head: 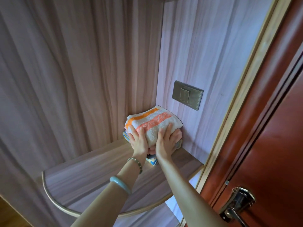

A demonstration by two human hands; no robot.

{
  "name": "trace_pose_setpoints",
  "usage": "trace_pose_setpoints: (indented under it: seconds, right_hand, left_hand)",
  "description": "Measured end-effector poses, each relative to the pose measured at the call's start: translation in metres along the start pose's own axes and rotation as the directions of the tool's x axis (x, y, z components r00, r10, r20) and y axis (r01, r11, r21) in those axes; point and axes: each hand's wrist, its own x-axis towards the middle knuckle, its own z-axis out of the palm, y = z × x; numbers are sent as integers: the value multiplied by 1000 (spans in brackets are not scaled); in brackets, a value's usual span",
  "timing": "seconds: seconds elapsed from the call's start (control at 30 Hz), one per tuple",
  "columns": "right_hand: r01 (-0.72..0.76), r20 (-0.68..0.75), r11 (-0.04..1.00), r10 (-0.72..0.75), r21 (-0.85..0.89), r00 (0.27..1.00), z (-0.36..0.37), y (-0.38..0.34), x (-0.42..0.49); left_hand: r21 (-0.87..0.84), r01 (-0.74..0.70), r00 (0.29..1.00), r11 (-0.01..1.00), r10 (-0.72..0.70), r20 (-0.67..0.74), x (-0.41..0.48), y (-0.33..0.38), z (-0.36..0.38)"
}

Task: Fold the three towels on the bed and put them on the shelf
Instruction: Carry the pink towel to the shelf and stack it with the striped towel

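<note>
A stack of folded towels sits in the back corner of the rounded wooden shelf (91, 177). The top towel (152, 122) is white with orange and pink stripes. Under it lie a pink towel (177, 134) and a blue and yellow towel (151, 161), mostly hidden. My left hand (138, 140) presses against the stack's front left side with straight fingers. My right hand (165, 141) lies flat on the front of the top towel, fingers spread and straight.
A metal switch plate (187, 95) is on the wall just behind and right of the stack. A red-brown door (270, 128) with a metal handle (236, 205) stands at the right. Bare shelf surface stretches toward me.
</note>
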Motion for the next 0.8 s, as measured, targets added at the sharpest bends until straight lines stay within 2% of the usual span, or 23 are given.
trace_pose_setpoints:
  seconds: [0.13,0.3,0.37,0.4,0.43,0.47,0.5,0.57,0.63,0.7,0.73,0.77,0.8]
  right_hand:
    - [-7,-5,999,7,-39,1000,2,0,2]
    - [67,-59,987,-76,-145,995,-3,17,-7]
    - [96,-98,966,-122,-240,988,-5,16,-8]
    - [136,-141,949,-182,-285,973,-10,11,-6]
    - [210,-178,923,-277,-321,944,-16,3,-1]
    - [314,-187,882,-395,-350,900,-24,-7,6]
    - [430,-158,821,-514,-376,843,-30,-17,16]
    - [607,23,687,-655,-400,756,-41,-36,38]
    - [674,219,576,-663,-462,716,-45,-41,56]
    - [685,336,478,-625,-550,705,-44,-28,66]
    - [687,361,451,-614,-569,702,-42,-16,67]
    - [691,360,438,-624,-574,694,-38,-2,68]
    - [692,341,436,-641,-576,687,-35,11,67]
  left_hand:
    - [2,-21,1000,1000,21,-7,4,-3,2]
    - [98,-49,994,994,39,98,-16,18,-9]
    - [286,-173,971,942,115,210,-31,30,-12]
    - [348,-223,964,911,154,216,-35,35,-13]
    - [359,-258,964,897,216,153,-29,36,-16]
    - [283,-290,957,914,276,89,-20,36,-21]
    - [334,-358,933,872,342,109,-9,33,-27]
    - [525,-504,864,686,409,295,15,26,-32]
    - [629,-666,745,401,391,540,33,26,-34]
    - [657,-750,642,77,324,695,45,25,-35]
    - [660,-751,629,-17,289,722,50,21,-38]
    - [667,-742,632,-69,262,730,54,15,-39]
    - [682,-727,649,-81,245,721,54,10,-39]
